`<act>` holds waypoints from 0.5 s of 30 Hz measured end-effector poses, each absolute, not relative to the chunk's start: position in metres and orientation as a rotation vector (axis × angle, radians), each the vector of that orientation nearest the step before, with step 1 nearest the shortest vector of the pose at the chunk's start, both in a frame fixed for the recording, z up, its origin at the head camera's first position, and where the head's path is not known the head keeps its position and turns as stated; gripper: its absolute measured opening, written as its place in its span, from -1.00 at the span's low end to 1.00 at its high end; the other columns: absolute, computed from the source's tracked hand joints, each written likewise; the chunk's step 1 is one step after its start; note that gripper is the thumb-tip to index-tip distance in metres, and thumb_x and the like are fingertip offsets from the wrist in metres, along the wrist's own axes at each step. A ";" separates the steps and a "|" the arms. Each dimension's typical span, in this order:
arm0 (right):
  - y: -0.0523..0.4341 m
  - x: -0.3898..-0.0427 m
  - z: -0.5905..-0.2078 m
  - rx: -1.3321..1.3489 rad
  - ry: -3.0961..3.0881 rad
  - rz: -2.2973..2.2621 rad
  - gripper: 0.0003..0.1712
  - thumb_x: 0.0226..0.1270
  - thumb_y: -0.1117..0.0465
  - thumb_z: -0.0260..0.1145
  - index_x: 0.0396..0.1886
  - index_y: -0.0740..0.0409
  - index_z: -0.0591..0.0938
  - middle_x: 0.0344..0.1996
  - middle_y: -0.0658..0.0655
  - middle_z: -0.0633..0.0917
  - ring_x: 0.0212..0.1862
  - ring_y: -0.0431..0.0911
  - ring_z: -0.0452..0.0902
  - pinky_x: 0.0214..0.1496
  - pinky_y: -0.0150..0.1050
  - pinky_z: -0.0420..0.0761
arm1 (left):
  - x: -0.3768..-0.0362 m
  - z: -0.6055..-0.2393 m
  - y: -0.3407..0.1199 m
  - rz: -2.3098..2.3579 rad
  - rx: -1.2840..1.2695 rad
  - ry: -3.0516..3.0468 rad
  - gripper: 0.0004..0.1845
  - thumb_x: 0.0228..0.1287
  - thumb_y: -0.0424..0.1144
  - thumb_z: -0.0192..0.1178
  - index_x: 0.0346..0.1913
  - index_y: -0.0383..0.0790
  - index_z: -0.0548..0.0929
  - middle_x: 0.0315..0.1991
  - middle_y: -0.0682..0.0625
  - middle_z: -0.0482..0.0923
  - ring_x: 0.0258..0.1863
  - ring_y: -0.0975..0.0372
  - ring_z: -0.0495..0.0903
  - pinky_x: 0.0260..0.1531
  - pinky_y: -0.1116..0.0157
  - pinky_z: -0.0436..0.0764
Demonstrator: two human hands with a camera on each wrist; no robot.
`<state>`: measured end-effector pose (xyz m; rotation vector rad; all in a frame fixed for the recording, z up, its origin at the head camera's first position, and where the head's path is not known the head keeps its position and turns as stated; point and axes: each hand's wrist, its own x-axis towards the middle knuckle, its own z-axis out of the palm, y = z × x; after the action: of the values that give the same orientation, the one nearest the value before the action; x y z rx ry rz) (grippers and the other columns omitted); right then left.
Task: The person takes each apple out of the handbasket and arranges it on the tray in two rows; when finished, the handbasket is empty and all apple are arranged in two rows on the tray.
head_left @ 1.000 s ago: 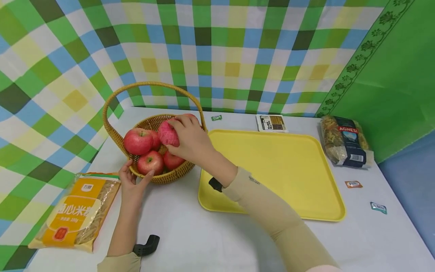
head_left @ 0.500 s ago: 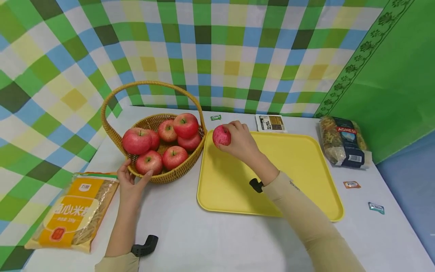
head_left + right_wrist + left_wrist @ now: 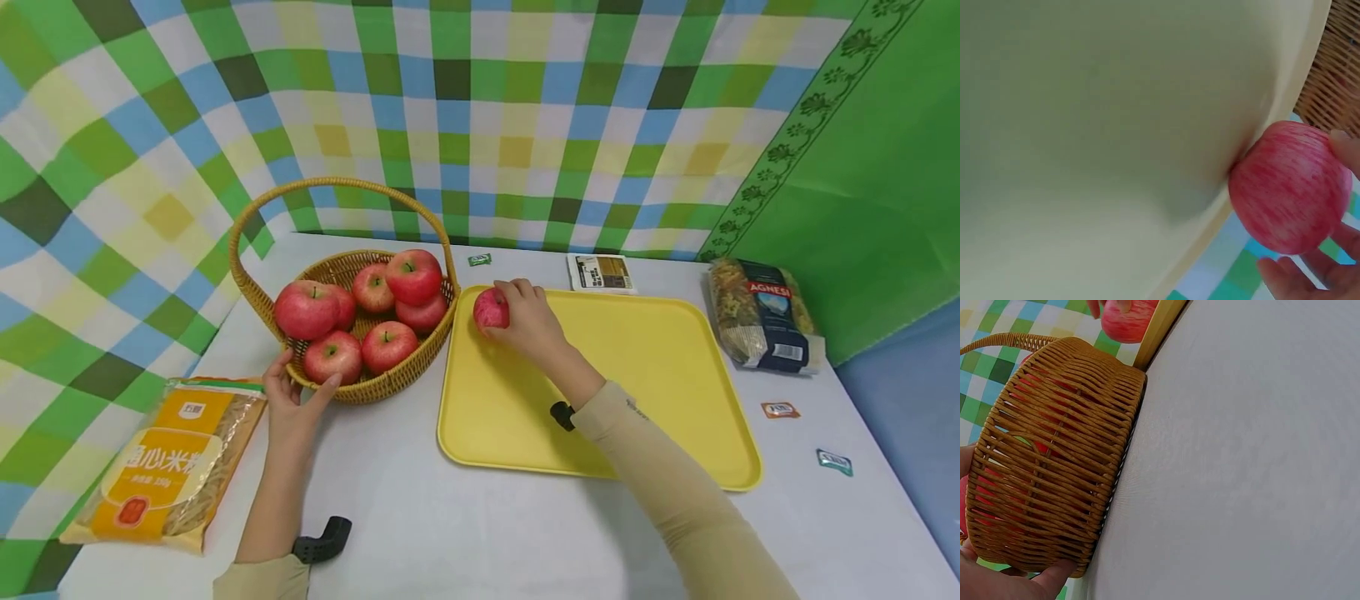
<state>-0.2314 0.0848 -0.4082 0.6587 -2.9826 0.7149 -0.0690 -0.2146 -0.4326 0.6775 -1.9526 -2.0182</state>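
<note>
My right hand [image 3: 531,321] grips a red apple [image 3: 491,309] at the back left corner of the yellow tray [image 3: 600,408]. In the right wrist view the apple [image 3: 1291,187] is by the tray's rim, with fingers on its far side; whether it touches the tray floor I cannot tell. My left hand [image 3: 294,408] holds the near left rim of the wicker basket [image 3: 390,385], thumb on the rim side. The left wrist view shows fingers against the basket's woven side [image 3: 1054,462]. Several red apples [image 3: 387,346] lie inside the basket, under its tall arched handle.
An orange bag of rice noodles [image 3: 161,467] lies left of the basket. Behind the tray are a small green packet [image 3: 480,260] and a flat white-and-brown packet [image 3: 602,273]. On the right lie a pasta bag [image 3: 765,315] and small orange [image 3: 780,410] and teal [image 3: 834,462] packets.
My right hand has carried the apple from the basket rightward to the tray's back left corner, then slightly lower. The left hand has stayed on the basket rim.
</note>
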 end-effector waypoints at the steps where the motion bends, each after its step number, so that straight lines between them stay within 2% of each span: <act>1: 0.083 -0.229 -0.406 0.664 -2.977 0.690 -0.08 0.10 -0.08 0.48 0.40 0.12 0.32 0.25 0.24 0.36 0.23 0.18 0.23 0.10 0.06 0.55 | -0.069 -0.433 -0.215 -2.021 0.675 -1.949 -0.11 0.20 -0.23 0.36 0.43 0.03 -0.01 0.52 0.05 -0.16 0.48 0.15 -0.13 0.41 0.20 0.05; 9: 0.040 -0.191 -0.356 0.906 -2.760 0.789 -0.21 0.18 -0.11 0.40 0.34 0.11 0.40 0.27 0.15 0.39 0.25 0.06 0.28 0.09 -0.06 0.56 | -0.070 -0.434 -0.216 -2.026 0.681 -1.958 -0.11 0.20 -0.23 0.36 0.44 0.04 -0.01 0.52 0.05 -0.17 0.48 0.14 -0.12 0.40 0.18 0.07; 15: -0.029 -0.183 -0.342 1.139 -2.726 0.993 -0.15 0.19 -0.18 0.38 0.38 0.09 0.35 0.29 0.06 0.42 0.32 -0.04 0.26 0.30 -0.13 0.37 | -0.071 -0.433 -0.218 -2.015 0.670 -1.964 -0.11 0.21 -0.20 0.35 0.44 0.02 -0.01 0.52 0.05 -0.15 0.48 0.13 -0.13 0.40 0.15 0.07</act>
<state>-0.1835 -0.0288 -0.3415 1.1393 -2.7260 0.9935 -0.0709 -0.2175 -0.4327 0.6696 -1.9635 -2.0147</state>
